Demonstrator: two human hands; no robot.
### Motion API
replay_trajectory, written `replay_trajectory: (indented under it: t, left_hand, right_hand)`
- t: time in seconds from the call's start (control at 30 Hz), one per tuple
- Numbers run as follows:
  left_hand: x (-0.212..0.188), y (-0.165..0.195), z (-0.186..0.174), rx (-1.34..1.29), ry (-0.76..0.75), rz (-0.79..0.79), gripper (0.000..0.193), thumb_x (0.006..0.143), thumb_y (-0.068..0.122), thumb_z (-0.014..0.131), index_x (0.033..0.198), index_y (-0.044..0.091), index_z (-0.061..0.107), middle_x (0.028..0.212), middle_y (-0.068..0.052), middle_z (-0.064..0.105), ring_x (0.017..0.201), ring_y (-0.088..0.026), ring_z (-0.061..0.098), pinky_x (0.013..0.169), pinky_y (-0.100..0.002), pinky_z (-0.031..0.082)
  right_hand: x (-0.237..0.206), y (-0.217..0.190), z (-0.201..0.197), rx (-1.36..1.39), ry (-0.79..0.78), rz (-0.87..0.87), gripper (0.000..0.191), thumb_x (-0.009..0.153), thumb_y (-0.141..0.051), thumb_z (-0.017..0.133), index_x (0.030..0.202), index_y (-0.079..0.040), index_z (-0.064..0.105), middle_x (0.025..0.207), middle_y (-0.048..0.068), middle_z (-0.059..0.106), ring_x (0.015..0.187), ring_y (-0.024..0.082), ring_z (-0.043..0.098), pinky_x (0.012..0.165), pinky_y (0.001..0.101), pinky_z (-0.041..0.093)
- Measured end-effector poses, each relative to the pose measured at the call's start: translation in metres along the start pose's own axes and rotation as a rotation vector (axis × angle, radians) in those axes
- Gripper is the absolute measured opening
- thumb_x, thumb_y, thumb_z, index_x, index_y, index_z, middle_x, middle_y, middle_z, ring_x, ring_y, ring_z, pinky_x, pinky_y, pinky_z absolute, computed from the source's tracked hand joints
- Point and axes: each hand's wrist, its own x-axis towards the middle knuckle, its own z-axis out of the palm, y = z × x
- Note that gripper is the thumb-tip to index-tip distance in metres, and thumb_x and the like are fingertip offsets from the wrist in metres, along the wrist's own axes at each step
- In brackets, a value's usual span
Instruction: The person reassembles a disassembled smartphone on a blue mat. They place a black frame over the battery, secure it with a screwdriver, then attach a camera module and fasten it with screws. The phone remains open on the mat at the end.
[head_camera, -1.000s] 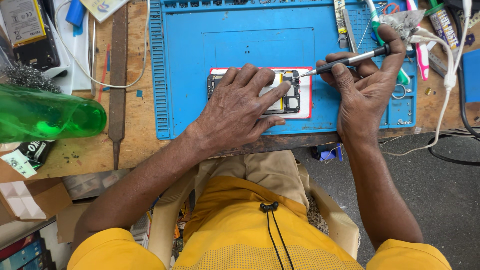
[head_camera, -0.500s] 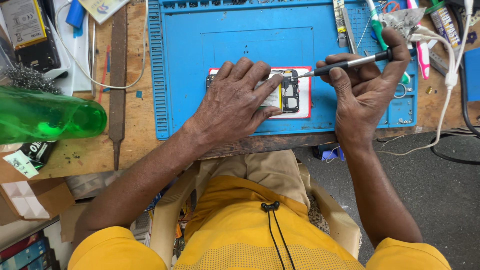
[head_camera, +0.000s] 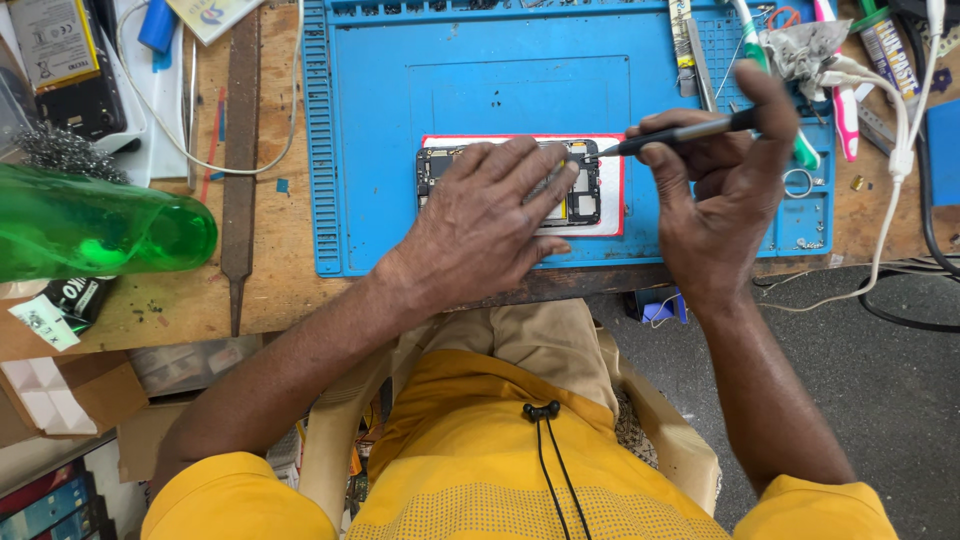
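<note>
My left hand (head_camera: 480, 225) lies flat, fingers spread, over the opened phone (head_camera: 585, 190) on the blue mat (head_camera: 400, 120) of the desk (head_camera: 270, 290), hiding most of its board. My right hand (head_camera: 715, 190) grips a dark screwdriver (head_camera: 680, 133), tip at the phone's right edge. Far left, a green bottle (head_camera: 90, 225) is cut off; a labelled flat battery (head_camera: 55, 40) lies at the top-left corner.

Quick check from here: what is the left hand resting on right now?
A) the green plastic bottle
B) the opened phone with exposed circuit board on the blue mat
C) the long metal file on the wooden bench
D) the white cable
B: the left hand lies flat on the opened phone with exposed circuit board on the blue silicone work mat, while the right hand holds a thin black screwdriver at its edge.
</note>
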Motion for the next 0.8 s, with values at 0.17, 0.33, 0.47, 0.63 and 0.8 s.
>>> replay_trajectory:
  t: [0.17, 0.33, 0.47, 0.63, 0.8]
  left_hand:
    - [-0.01, 0.01, -0.004, -0.022, -0.042, -0.018, 0.073, 0.096, 0.053, 0.062, 0.146, 0.001, 0.053, 0.153, -0.015, 0.049, 0.141, -0.031, 0.045, 0.117, -0.046, 0.036]
    - [-0.01, 0.01, -0.005, -0.028, -0.064, -0.021, 0.072, 0.096, 0.051, 0.062, 0.147, 0.002, 0.052, 0.155, -0.013, 0.046, 0.139, -0.03, 0.044, 0.115, -0.047, 0.037]
    - [-0.008, 0.011, -0.006, -0.028, -0.077, -0.036, 0.072, 0.094, 0.052, 0.062, 0.145, 0.001, 0.053, 0.153, -0.012, 0.046, 0.138, -0.031, 0.044, 0.112, -0.049, 0.038]
    - [-0.007, 0.009, -0.009, -0.038, -0.061, -0.021, 0.071, 0.094, 0.05, 0.064, 0.143, 0.0, 0.055, 0.153, -0.012, 0.048, 0.137, -0.03, 0.045, 0.109, -0.048, 0.041]
    - [-0.006, 0.009, -0.013, -0.035, -0.049, -0.011, 0.069, 0.092, 0.047, 0.067, 0.142, 0.0, 0.056, 0.152, -0.012, 0.049, 0.136, -0.03, 0.047, 0.107, -0.047, 0.042]
  right_hand:
    - [0.027, -0.022, 0.0, -0.31, -0.114, -0.093, 0.061, 0.105, -0.006, 0.083, 0.15, -0.014, 0.044, 0.112, 0.011, 0.075, 0.104, 0.02, 0.078, 0.089, 0.0298, 0.066]
    - [0.053, -0.031, -0.007, -0.287, -0.242, -0.247, 0.058, 0.101, 0.002, 0.078, 0.147, -0.012, 0.046, 0.123, 0.016, 0.072, 0.111, 0.024, 0.076, 0.099, 0.0305, 0.066]
    - [0.053, -0.031, -0.005, -0.331, -0.178, -0.16, 0.056, 0.097, -0.007, 0.085, 0.141, -0.015, 0.049, 0.104, 0.01, 0.075, 0.097, 0.021, 0.078, 0.084, 0.0307, 0.065]
    - [0.052, -0.03, -0.003, -0.234, -0.252, -0.236, 0.051, 0.1, 0.002, 0.077, 0.139, -0.009, 0.048, 0.111, 0.013, 0.074, 0.102, 0.022, 0.076, 0.09, 0.0324, 0.065]
    - [0.061, -0.028, 0.005, -0.292, -0.114, -0.093, 0.054, 0.093, -0.009, 0.089, 0.135, -0.012, 0.054, 0.093, 0.011, 0.074, 0.085, 0.02, 0.077, 0.073, 0.0335, 0.063]
